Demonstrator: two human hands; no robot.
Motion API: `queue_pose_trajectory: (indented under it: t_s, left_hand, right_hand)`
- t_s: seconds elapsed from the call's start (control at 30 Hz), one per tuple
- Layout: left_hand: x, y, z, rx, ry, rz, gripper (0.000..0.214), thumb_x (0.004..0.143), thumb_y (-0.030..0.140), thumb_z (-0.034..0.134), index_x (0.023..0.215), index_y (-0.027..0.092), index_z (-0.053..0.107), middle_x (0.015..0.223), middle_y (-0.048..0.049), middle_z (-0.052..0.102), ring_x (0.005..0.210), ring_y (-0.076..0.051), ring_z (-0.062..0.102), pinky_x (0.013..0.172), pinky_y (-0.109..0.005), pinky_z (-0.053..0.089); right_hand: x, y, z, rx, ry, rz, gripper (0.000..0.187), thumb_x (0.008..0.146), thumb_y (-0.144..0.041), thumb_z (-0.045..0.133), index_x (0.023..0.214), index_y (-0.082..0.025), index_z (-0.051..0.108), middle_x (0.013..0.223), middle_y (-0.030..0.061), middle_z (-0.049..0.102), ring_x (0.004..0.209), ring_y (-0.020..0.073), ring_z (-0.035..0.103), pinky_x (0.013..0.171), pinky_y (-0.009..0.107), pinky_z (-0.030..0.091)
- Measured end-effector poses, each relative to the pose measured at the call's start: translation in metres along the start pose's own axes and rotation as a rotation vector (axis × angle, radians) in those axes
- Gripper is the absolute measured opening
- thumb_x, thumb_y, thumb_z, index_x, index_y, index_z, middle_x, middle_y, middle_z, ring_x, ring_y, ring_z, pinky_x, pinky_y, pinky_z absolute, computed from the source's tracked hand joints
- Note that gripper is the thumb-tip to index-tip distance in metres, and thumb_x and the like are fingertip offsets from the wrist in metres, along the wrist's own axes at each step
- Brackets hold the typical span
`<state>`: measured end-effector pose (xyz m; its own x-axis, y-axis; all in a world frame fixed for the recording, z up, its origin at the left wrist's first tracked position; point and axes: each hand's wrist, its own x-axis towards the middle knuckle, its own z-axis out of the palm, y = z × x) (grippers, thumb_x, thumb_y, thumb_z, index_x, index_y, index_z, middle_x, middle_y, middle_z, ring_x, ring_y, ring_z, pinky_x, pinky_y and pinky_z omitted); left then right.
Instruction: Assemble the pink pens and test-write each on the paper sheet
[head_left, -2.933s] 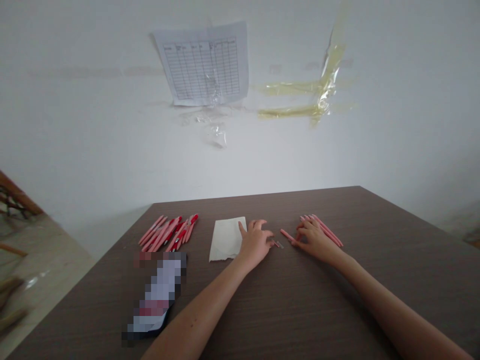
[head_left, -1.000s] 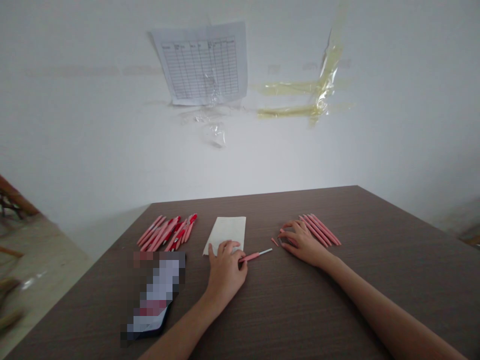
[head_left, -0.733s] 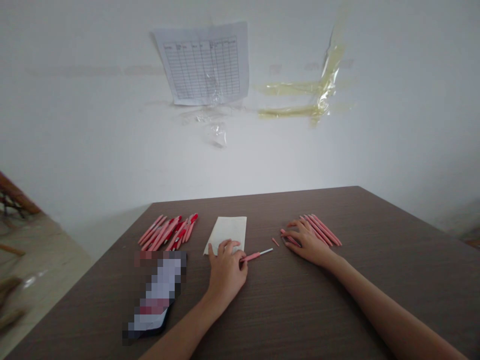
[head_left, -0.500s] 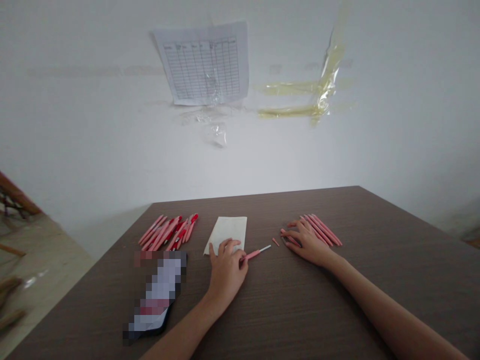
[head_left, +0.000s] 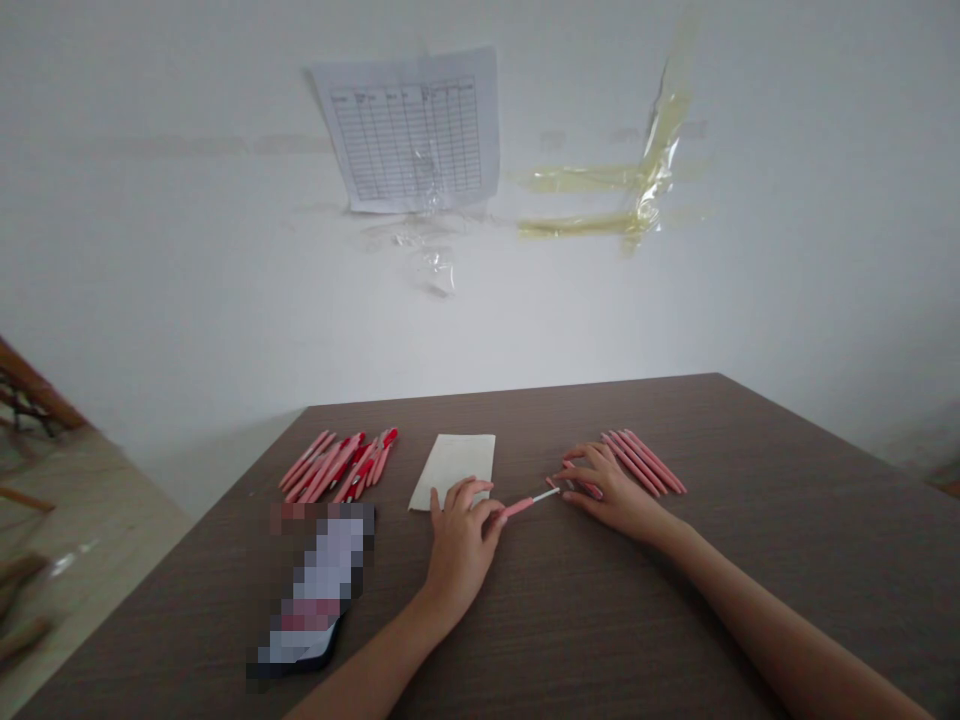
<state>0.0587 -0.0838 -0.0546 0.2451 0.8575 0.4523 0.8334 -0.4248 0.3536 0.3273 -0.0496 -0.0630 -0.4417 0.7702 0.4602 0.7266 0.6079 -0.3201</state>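
My left hand [head_left: 461,535] pinches the pink end of a pen refill [head_left: 529,501] whose white tip points right, low over the brown table [head_left: 570,620]. My right hand [head_left: 611,488] rests on the table with fingers curled around a pink pen barrel [head_left: 581,478], right at the refill's tip. A tiny pink piece lies beside that tip, too small to name. A row of pink pen barrels [head_left: 643,459] lies just right of my right hand. A white sheet of paper [head_left: 454,465] lies beyond my left hand.
A heap of pink and red pens [head_left: 341,464] lies at the far left of the table. A blurred-out flat object [head_left: 315,590] lies near my left forearm. The white wall behind carries a printed form [head_left: 411,128] and yellowed tape [head_left: 637,185].
My left hand slid a little to the right with the refill, bringing its white tip up to my right hand. My right hand curled its fingers onto a pink barrel.
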Motion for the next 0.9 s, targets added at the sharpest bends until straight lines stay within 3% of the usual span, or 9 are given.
queue_pose_trajectory:
  t_s: [0.43, 0.7, 0.9]
  left_hand:
    - [0.001, -0.005, 0.005, -0.020, 0.030, 0.035, 0.011, 0.086, 0.022, 0.066, 0.088, 0.029, 0.074, 0.116, -0.0045, 0.067, 0.122, -0.028, 0.053, 0.109, -0.069, 0.022]
    - [0.003, -0.018, 0.009, -0.010, 0.069, -0.001, 0.011, 0.085, 0.020, 0.066, 0.088, 0.027, 0.074, 0.117, -0.0060, 0.067, 0.121, -0.029, 0.054, 0.109, -0.068, 0.024]
    - [0.009, -0.025, 0.009, -0.009, 0.088, -0.068, 0.012, 0.083, 0.019, 0.068, 0.087, 0.027, 0.075, 0.116, -0.0052, 0.068, 0.119, -0.030, 0.056, 0.107, -0.065, 0.029]
  right_hand:
    - [0.000, 0.005, 0.008, 0.047, 0.078, -0.094, 0.010, 0.088, -0.026, 0.066, 0.092, -0.026, 0.075, 0.115, 0.0097, 0.060, 0.118, 0.0281, 0.047, 0.101, 0.049, 0.042]
    - [0.000, 0.018, 0.004, 0.021, 0.106, -0.060, 0.012, 0.089, -0.034, 0.065, 0.088, -0.029, 0.076, 0.113, 0.0085, 0.063, 0.114, 0.0277, 0.052, 0.100, 0.049, 0.041]
    - [-0.001, 0.030, 0.001, -0.007, 0.116, -0.025, 0.015, 0.090, -0.034, 0.063, 0.097, -0.032, 0.076, 0.114, 0.0072, 0.064, 0.112, 0.0272, 0.054, 0.098, 0.047, 0.042]
